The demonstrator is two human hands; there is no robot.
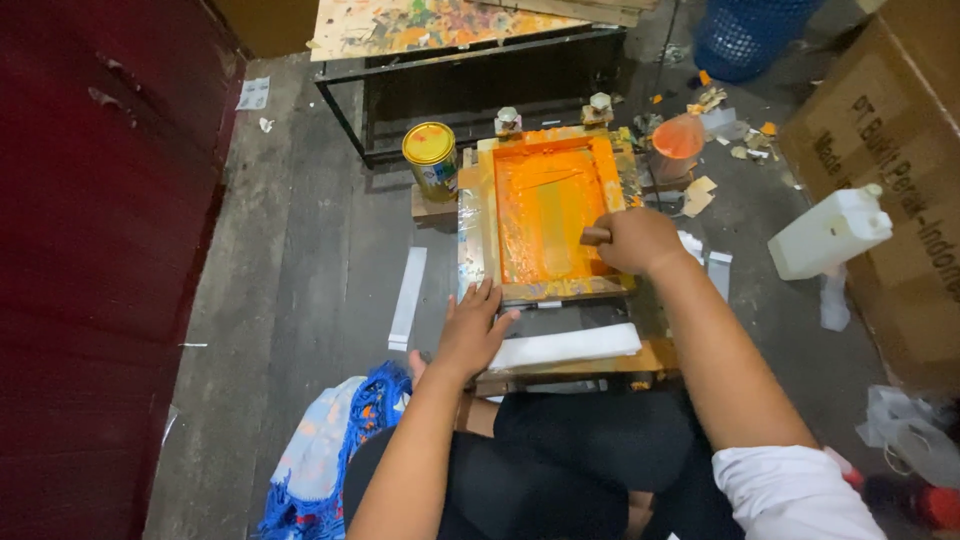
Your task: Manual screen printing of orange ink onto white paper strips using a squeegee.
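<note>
On the low wooden bench (655, 355) in front of the seated person lies a wooden screen-printing frame (550, 210), its mesh flooded with orange ink. Over its right edge, the right hand (640, 240) is wrapped tight around a squeegee handle (594, 236), whose end pokes out to the left of the fingers above the inked mesh. Flat on the frame's near-left corner rests the left hand (470, 330), fingers (484, 298) spread wide, holding nothing. Just beside that hand, along the frame's near rail, sits a folded white cloth (565, 347). Beyond the frame's far-left corner stands a yellow-lidded tin (431, 158); a white plastic jug (830, 233) lies well apart to the right, on the floor.
</note>
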